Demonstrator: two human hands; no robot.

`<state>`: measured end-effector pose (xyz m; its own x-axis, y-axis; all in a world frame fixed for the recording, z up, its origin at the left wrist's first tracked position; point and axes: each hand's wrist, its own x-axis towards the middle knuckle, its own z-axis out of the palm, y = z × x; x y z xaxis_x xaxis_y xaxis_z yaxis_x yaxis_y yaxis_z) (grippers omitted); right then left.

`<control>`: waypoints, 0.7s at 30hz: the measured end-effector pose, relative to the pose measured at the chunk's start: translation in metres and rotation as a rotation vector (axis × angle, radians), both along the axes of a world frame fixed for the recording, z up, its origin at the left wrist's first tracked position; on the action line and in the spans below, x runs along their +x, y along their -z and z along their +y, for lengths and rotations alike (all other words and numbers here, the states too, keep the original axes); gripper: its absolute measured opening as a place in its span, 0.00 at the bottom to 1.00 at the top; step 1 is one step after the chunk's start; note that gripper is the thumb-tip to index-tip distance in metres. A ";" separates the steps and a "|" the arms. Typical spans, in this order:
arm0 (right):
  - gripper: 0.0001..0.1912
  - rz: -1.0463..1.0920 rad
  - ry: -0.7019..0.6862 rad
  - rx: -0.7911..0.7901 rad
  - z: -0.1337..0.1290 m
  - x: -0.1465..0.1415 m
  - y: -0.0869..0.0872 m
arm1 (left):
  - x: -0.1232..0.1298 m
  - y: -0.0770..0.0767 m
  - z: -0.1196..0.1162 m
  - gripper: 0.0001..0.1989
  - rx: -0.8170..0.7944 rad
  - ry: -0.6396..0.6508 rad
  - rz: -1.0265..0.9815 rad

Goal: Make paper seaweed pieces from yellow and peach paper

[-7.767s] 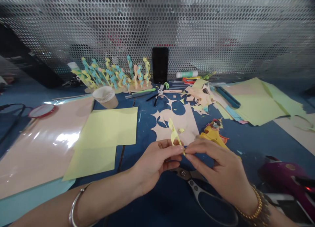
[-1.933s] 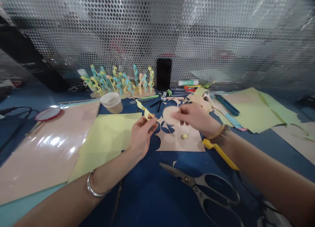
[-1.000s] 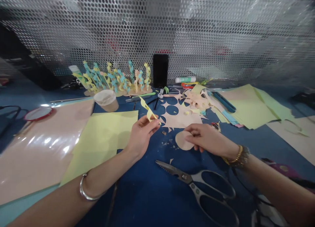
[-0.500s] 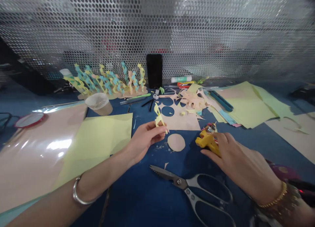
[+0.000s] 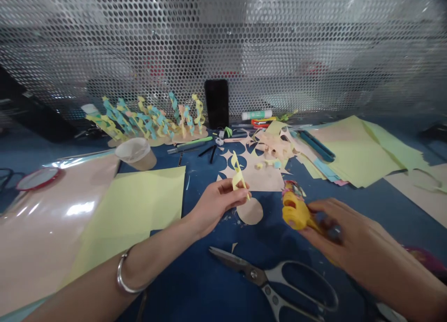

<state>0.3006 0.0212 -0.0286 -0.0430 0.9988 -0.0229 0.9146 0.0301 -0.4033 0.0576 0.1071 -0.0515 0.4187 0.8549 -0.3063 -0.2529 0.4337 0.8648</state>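
Gluing step, by the look of it: strip in one hand, tool in the other, disc between.

My left hand point(image 5: 220, 203): fingers closed to a pinch, thumb against fingertips, on the lower end of the yellow paper twist point(image 5: 238, 175). Twist stands up from the pinch, leaning slightly left at its top.

My right hand point(image 5: 352, 243): thumb and fingers wrapped round the handle of what looks like a glue gun point(image 5: 295, 214), yellow, on the right. Hand part-curled, far from flat. Motion blur there; can't tell if the trigger's squeezed.

Peach paper disc point(image 5: 250, 212) lies flat on the blue table point(image 5: 195, 275), just near of my left fingertips, which overlap its far edge in view. Can't tell if they touch. Scissors point(image 5: 253, 274) lie nearer, handles to the right.

Next move, my call: bring the gun left, put a dab on the twist's lower end or the disc. Wants the pinch steady, fingertips well off the hot tip.
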 end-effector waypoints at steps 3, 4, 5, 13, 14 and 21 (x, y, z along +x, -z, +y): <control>0.16 0.525 0.015 -0.237 -0.004 -0.001 -0.009 | 0.001 0.001 0.000 0.05 -0.003 -0.007 -0.013; 0.16 0.695 0.006 -0.308 -0.006 -0.002 -0.010 | 0.001 0.001 0.000 0.05 -0.005 -0.012 -0.018; 0.17 0.847 -0.012 -0.360 -0.008 -0.004 -0.010 | 0.001 0.002 0.000 0.05 -0.007 -0.016 -0.024; 0.17 1.048 0.002 -0.408 -0.018 -0.021 0.002 | -0.001 0.003 0.001 0.05 -0.045 -0.033 -0.043; 0.16 0.971 0.015 -0.366 -0.018 -0.021 0.003 | 0.000 0.002 0.001 0.05 -0.060 -0.036 -0.042; 0.09 0.530 -0.013 -0.068 -0.027 -0.016 0.012 | 0.000 -0.002 -0.002 0.06 -0.171 -0.057 -0.097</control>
<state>0.2843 -0.0055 -0.0404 -0.0790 0.9951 -0.0589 0.5845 -0.0016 -0.8114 0.0578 0.1056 -0.0496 0.4058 0.8170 -0.4097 -0.3595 0.5548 0.7503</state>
